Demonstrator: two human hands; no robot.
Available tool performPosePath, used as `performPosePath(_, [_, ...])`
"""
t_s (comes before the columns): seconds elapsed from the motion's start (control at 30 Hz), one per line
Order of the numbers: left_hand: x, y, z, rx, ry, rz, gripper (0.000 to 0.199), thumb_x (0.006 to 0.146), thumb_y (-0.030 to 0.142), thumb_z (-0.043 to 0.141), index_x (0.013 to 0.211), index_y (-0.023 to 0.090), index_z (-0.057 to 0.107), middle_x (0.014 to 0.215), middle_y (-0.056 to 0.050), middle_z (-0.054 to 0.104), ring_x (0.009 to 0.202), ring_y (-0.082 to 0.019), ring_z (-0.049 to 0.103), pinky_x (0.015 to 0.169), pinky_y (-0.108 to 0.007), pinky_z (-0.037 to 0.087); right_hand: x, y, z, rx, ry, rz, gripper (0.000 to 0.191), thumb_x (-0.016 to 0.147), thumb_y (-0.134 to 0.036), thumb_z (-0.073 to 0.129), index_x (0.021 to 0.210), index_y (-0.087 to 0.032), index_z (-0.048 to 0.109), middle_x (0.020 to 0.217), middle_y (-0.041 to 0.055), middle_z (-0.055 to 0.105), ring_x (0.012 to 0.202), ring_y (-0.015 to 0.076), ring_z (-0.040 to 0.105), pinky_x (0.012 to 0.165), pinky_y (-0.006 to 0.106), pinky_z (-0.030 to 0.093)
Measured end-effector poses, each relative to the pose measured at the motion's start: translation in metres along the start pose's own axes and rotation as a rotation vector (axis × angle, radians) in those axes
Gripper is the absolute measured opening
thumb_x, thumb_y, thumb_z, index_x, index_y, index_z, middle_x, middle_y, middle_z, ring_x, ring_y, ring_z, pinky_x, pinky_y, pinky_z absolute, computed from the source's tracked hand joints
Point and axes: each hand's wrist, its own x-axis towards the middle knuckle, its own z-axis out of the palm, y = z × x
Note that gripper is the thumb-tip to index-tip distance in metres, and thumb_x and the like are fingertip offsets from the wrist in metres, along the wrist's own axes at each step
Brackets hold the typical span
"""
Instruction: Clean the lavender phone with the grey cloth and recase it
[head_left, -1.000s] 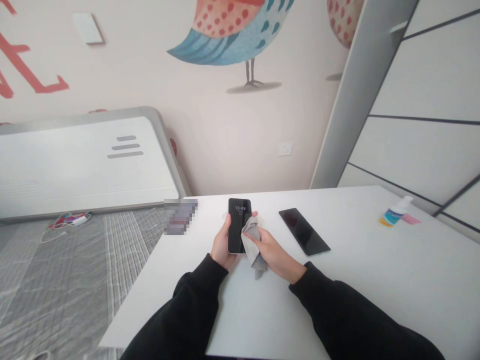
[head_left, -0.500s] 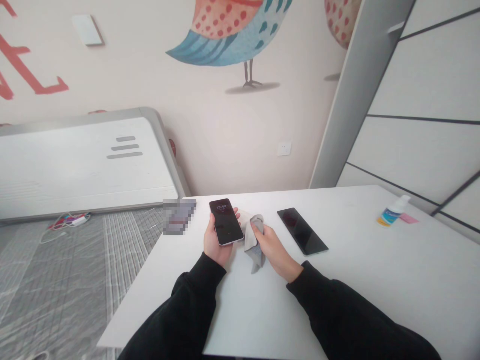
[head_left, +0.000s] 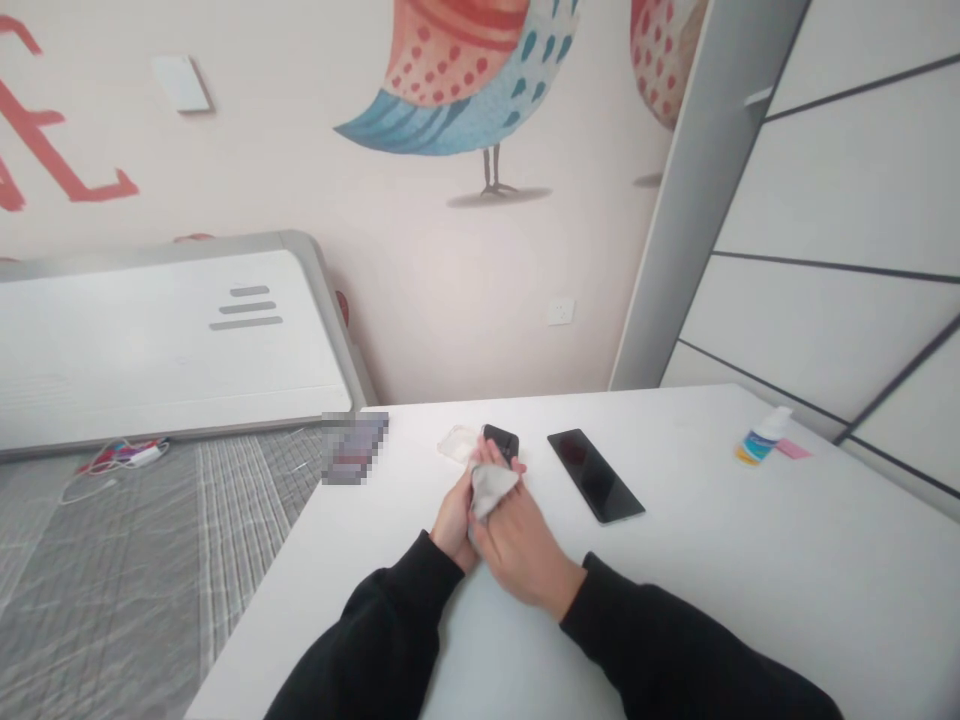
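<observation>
A black smartphone (head_left: 501, 443) is gripped between both hands above the near middle of the white table (head_left: 675, 590). Only its top end shows past the fingers, and whether it touches the tabletop cannot be told. In the head view, the left hand (head_left: 454, 520) is curled closed around the phone's lower part, much of it hidden behind the other hand. The right hand (head_left: 519, 545) lies over the phone, its fingers bent and closed on a grey cloth (head_left: 491, 491), pressing the bunched fabric against the phone. Which face lies under the cloth cannot be told. The cloth seems well placed between the right palm and the phone, and the left hand's firm hold appears to give it something steady to bear against. Just left of the phone lies a clear phone case (head_left: 459, 443), close to the left hand's fingers. To the right, apart from the right hand, a second black smartphone (head_left: 596, 476) lies screen up. Further right stand a small bottle (head_left: 760, 444) with a blue label and, beside it, a pink slip (head_left: 793, 449). Black sleeves (head_left: 660, 640) cover both forearms. Beyond the table's left edge, a cable (head_left: 124, 458) lies on a grey mat (head_left: 127, 590).
</observation>
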Motion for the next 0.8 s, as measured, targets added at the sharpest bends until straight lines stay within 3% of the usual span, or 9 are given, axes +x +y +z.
performPosePath(0.07, [-0.005, -0.001, 0.003, -0.034, 0.004, 0.014, 0.052, 0.106, 0.042, 0.038, 0.148, 0.013, 0.05, 0.14, -0.011, 0.064, 0.137, -0.023, 0.055, 0.122, -0.033, 0.032, 0.003, -0.003, -0.003, -0.061, -0.028, -0.049, 0.069, 0.106, -0.033, 0.03, 0.162, -0.011, -0.006, 0.167, 0.0181, 0.015, 0.157, 0.0313, 0.009, 0.123, 0.061, 0.02])
performPosePath(0.2, [-0.018, -0.001, 0.01, -0.146, 0.01, 0.107, 0.051, 0.106, 0.037, 0.04, 0.153, 0.018, 0.043, 0.145, -0.008, 0.06, 0.14, -0.02, 0.05, 0.122, -0.03, 0.032, 0.011, -0.01, -0.012, -0.125, 0.104, 0.171, 0.068, 0.107, -0.027, 0.029, 0.161, -0.013, -0.009, 0.168, 0.0177, 0.012, 0.156, 0.0333, 0.009, 0.122, 0.066, 0.021])
performPosePath(0.33, [-0.027, -0.006, 0.008, -0.227, 0.1, 0.042, 0.051, 0.106, 0.039, 0.041, 0.154, 0.022, 0.041, 0.145, -0.006, 0.06, 0.14, -0.019, 0.05, 0.12, -0.031, 0.036, 0.009, -0.018, -0.013, -0.029, -0.066, -0.038, 0.074, 0.104, -0.029, 0.039, 0.162, -0.018, -0.005, 0.167, 0.0129, 0.017, 0.155, 0.0326, 0.017, 0.124, 0.063, 0.023])
performPosePath(0.47, [-0.026, -0.01, 0.0, -0.253, 0.031, 0.08, 0.049, 0.104, 0.038, 0.046, 0.15, 0.023, 0.048, 0.143, -0.007, 0.062, 0.136, -0.022, 0.055, 0.118, -0.034, 0.041, 0.005, -0.025, -0.011, -0.054, 0.003, 0.199, 0.069, 0.105, -0.028, 0.034, 0.163, -0.019, -0.003, 0.167, 0.0131, 0.016, 0.155, 0.0346, 0.015, 0.122, 0.066, 0.022])
performPosePath(0.6, [-0.026, -0.007, -0.009, -0.315, 0.074, -0.016, 0.048, 0.103, 0.04, 0.048, 0.148, 0.024, 0.052, 0.135, -0.009, 0.068, 0.126, -0.024, 0.064, 0.112, -0.035, 0.047, 0.0, -0.032, -0.015, -0.03, -0.139, 0.047, 0.07, 0.102, -0.031, 0.043, 0.163, -0.024, 0.011, 0.164, 0.0087, 0.03, 0.152, 0.033, 0.029, 0.121, 0.061, 0.03])
performPosePath(0.63, [-0.028, -0.006, -0.011, -0.306, 0.057, -0.042, 0.047, 0.102, 0.042, 0.05, 0.145, 0.024, 0.055, 0.134, -0.009, 0.068, 0.125, -0.025, 0.064, 0.109, -0.037, 0.049, 0.003, -0.028, -0.019, -0.036, -0.149, 0.045, 0.065, 0.103, -0.031, 0.04, 0.163, -0.024, 0.016, 0.164, 0.0091, 0.03, 0.153, 0.0344, 0.026, 0.121, 0.066, 0.026])
performPosePath(0.7, [-0.037, -0.006, -0.015, -0.248, 0.016, -0.112, 0.046, 0.099, 0.046, 0.055, 0.136, 0.021, 0.064, 0.132, -0.012, 0.069, 0.122, -0.029, 0.065, 0.101, -0.038, 0.054, 0.017, -0.009, -0.031, -0.101, -0.089, 0.175, 0.055, 0.106, -0.029, 0.029, 0.159, -0.016, 0.028, 0.164, 0.0121, 0.03, 0.155, 0.0371, 0.016, 0.117, 0.073, 0.021])
performPosePath(0.8, [-0.055, -0.003, -0.024, -0.182, -0.018, -0.23, 0.052, 0.099, 0.054, 0.051, 0.122, 0.013, 0.072, 0.129, -0.016, 0.07, 0.11, -0.029, 0.07, 0.08, -0.035, 0.059, 0.048, 0.039, -0.05, -0.176, -0.048, 0.282, 0.051, 0.107, -0.029, 0.023, 0.145, -0.012, 0.051, 0.157, 0.013, 0.044, 0.154, 0.0326, 0.023, 0.121, 0.066, 0.02])
